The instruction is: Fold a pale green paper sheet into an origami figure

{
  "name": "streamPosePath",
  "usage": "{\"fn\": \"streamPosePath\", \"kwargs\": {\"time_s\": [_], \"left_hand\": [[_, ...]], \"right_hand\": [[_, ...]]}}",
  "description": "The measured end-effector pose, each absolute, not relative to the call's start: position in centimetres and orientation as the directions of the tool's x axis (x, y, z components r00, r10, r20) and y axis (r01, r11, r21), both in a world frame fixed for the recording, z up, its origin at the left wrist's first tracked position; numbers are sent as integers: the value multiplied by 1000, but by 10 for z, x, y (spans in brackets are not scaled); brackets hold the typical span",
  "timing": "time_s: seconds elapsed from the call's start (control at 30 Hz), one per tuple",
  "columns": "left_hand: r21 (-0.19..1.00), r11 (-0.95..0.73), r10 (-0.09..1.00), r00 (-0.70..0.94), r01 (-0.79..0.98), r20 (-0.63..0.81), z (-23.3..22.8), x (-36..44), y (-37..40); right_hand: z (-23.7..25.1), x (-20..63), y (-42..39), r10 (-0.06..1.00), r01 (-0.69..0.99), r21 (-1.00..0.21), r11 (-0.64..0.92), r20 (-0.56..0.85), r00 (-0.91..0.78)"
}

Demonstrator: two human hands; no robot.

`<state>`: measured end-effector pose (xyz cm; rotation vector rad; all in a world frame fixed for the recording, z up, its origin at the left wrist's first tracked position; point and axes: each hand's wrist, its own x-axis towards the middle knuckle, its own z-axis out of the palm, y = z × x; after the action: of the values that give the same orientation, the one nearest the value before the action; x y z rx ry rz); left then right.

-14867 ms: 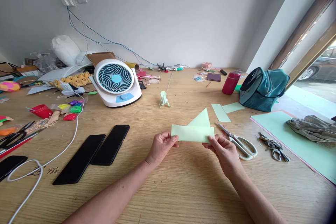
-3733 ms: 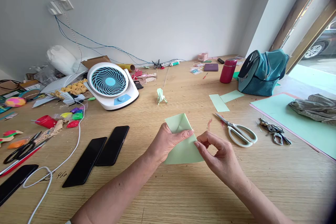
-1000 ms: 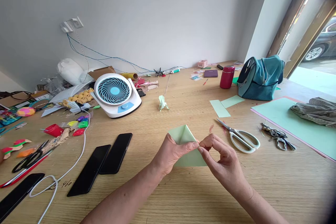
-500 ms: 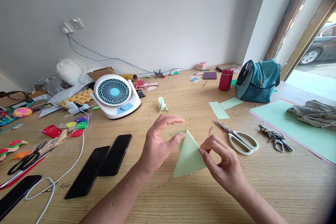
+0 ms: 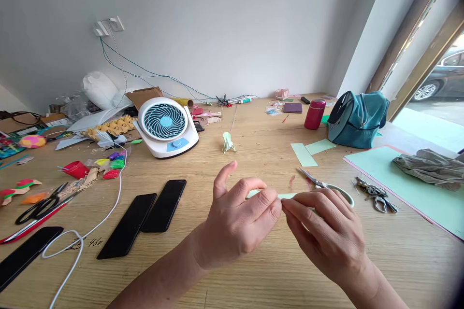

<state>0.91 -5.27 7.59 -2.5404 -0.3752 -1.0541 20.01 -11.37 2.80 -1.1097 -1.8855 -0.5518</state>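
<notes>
Both hands are together above the front of the table, gripping a pale green sheet of folded paper (image 5: 287,196). Only a thin strip of it shows; the fingers cover the rest. My left hand (image 5: 241,215) is closed on the paper's left part, its little-finger side or another finger sticking up. Opposite it, my right hand (image 5: 326,231) pinches the right part, fingertips nearly meeting the left ones. Just behind the right hand lie scissors (image 5: 319,184) with pale handles, partly hidden. Farther back stands a small pale green folded paper figure (image 5: 227,142).
To the left are black phones (image 5: 126,227), a white cable (image 5: 108,219), a fan (image 5: 166,125) and craft clutter. At the right lie keys (image 5: 377,193), green paper strips (image 5: 303,154) and large green sheets (image 5: 369,166). A red flask (image 5: 315,115) and teal bag (image 5: 357,120) stand behind.
My left hand has turned and closed on the folded paper beside my right hand. The paper, earlier a wide triangle facing me, now shows only as a thin strip. The view has shifted slightly.
</notes>
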Motion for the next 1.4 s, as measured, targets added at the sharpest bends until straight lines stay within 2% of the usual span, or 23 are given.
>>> {"fn": "streamPosePath", "kwargs": {"time_s": [0.2,0.4,0.53,0.8,0.97,1.13,1.2,1.3,1.4], "left_hand": [[-124,-958,115,740,260,662,71,6,-47],[-226,-931,42,701,286,712,74,-1,-39],[-198,-928,68,669,314,740,82,-8,-36],[-7,-967,164,642,255,749,90,-18,-24],[255,-952,304,633,171,712,92,-20,-15],[503,-859,452,600,94,660,94,-29,-1],[535,-840,476,600,93,643,95,-32,2],[514,-846,482,611,140,628,95,-32,-1],[449,-874,455,640,186,619,95,-28,-7]], "right_hand": [[35,197,-123,512,901,32,433,814,-275],[41,209,-136,504,916,15,400,831,-234],[45,223,-143,505,920,-25,392,841,-193],[50,232,-153,536,911,-161,379,841,-75],[49,232,-156,612,886,-312,343,790,42],[46,241,-159,665,874,-377,306,742,87],[44,245,-162,651,845,-428,320,748,132],[42,241,-164,637,785,-508,355,746,194],[45,228,-162,697,797,-484,361,708,115]]}}
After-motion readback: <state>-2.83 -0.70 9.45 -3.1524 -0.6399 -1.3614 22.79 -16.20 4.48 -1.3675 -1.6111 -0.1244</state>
